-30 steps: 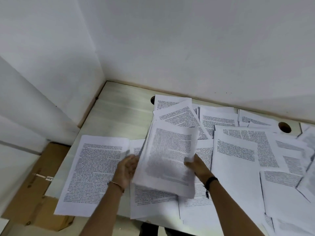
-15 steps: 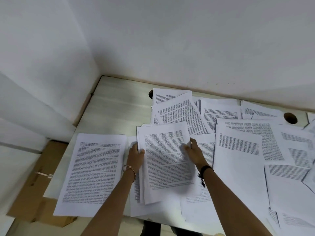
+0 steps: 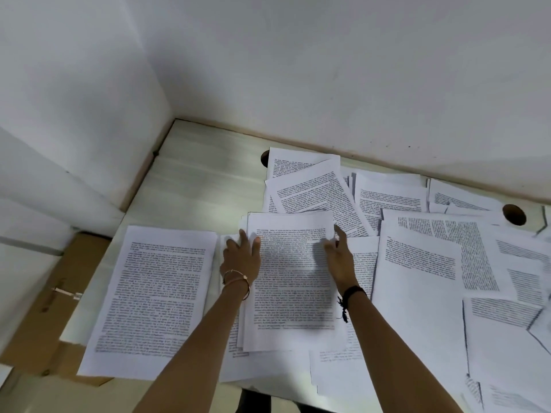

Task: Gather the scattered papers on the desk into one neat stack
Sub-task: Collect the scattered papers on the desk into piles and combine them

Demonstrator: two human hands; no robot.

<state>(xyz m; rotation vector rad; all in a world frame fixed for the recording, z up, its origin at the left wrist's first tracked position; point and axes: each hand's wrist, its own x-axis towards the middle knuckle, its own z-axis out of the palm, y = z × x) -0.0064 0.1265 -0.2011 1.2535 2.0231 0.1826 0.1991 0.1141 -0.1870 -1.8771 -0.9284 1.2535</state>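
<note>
Currently, the task is sitting at an early-to-middle stage, as judged from the layout. A partial stack [image 3: 293,281] is lying flat on the desk [image 3: 202,186] near its front edge, over other sheets, and its edges are not yet flush: lower sheets are showing along its left side. The left hand [image 3: 241,257] is resting on the stack's upper left edge with straight fingers, gripping nothing. The right hand [image 3: 340,257] is touching the upper right edge, fingers likewise extended and not closing round any sheet. Most papers are lying loose: one large sheet [image 3: 155,293] just beside the stack on the left, an overlapping group [image 3: 310,189] behind it, and a wide spread of sheets [image 3: 432,263] to the right, all awaiting collection.
</note>
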